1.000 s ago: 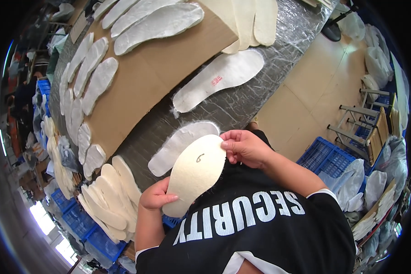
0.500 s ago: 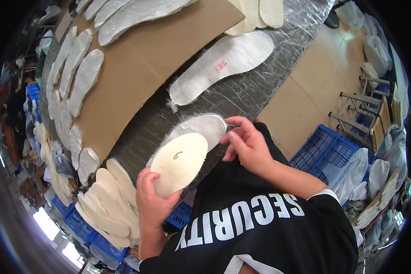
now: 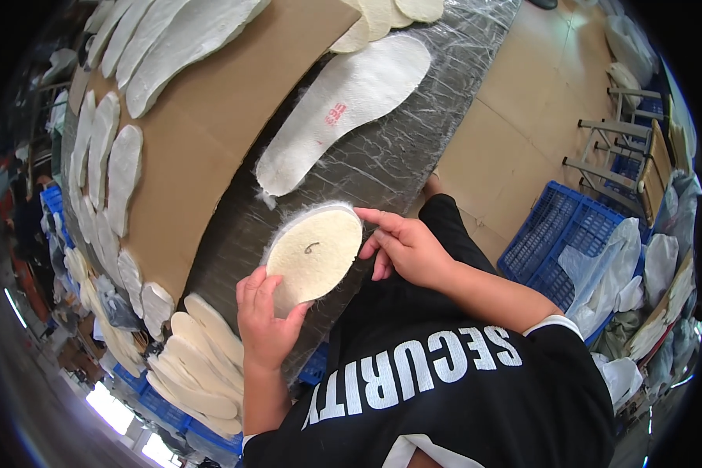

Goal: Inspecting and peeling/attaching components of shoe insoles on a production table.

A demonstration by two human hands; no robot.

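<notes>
So — left hand [image 3: 270,321] on insole [image 3: 317,261]

The top insole [image 3: 313,269] is a creamy pale yellow with one small, dark, curly mark. The fluffy insole [image 3: 287,227] under it is white. The printed insole [image 3: 359,87] is white too, with red print near its middle. The table cover [image 3: 390,152] is dark grey with thin shiny lines all over. The cardboard sheet [image 3: 210,129] is plain brown. The crate [image 3: 526,234] is bright blue with lots of little holes. The shirt [image 3: 437,421] is black with big white letters.
</notes>
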